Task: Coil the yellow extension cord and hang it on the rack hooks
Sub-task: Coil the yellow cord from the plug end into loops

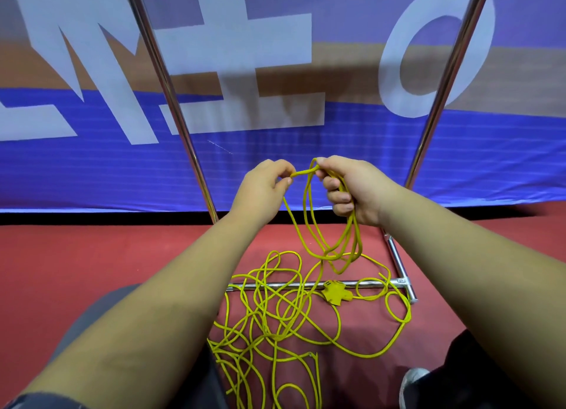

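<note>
Head view: the hands are held close together above the rack's base bar [367, 284]. The left hand [265, 183] is closed in a pinch, thumb against forefinger, on a short stretch of the yellow extension cord [269, 335]. That stretch is drawn taut across to the right hand [352, 188], whose fingers are curled round the tops of a few gathered loops [352, 237]; these hang down to just above the base bar. Most of the cord is not yet gathered: it lies in a loose tangle on the red floor [92, 255], on the near side of the base bar and across it, with the yellow socket end [333, 293] resting on the bar itself. Beyond the bar, two chrome uprights [170, 96] rise in front of a blue banner [306, 151]; no hooks are in view. The coiling step is judged to be in hand and at an early stage. For the next move, another length would need to be drawn up from the tangle, laid into the right hand's grip as a loop of matching drop, and crossings in the heap freed as they are met.
</note>
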A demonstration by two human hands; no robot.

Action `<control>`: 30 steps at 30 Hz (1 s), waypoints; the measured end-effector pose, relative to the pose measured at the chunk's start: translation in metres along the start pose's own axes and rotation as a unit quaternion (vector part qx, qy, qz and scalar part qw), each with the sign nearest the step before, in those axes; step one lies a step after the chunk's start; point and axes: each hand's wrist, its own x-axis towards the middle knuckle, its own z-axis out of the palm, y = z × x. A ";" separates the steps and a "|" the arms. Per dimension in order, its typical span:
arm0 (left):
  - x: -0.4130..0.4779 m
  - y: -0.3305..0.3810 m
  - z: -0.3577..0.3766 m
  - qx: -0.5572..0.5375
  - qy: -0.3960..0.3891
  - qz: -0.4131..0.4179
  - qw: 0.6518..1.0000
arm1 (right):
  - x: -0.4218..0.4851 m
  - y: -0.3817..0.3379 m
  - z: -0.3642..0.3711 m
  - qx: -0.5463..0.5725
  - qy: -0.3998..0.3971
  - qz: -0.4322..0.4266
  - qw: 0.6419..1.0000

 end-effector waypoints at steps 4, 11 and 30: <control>0.001 0.001 -0.001 -0.040 0.000 -0.012 0.999 | -0.003 -0.002 -0.001 -0.011 -0.026 -0.007 1.000; 0.000 -0.016 0.002 -0.086 -0.156 -0.060 0.982 | -0.009 0.003 0.003 -0.044 -0.131 0.032 0.990; 0.021 -0.041 -0.101 -0.090 -0.193 -0.225 0.951 | -0.011 -0.022 0.010 0.012 -0.109 -0.010 0.994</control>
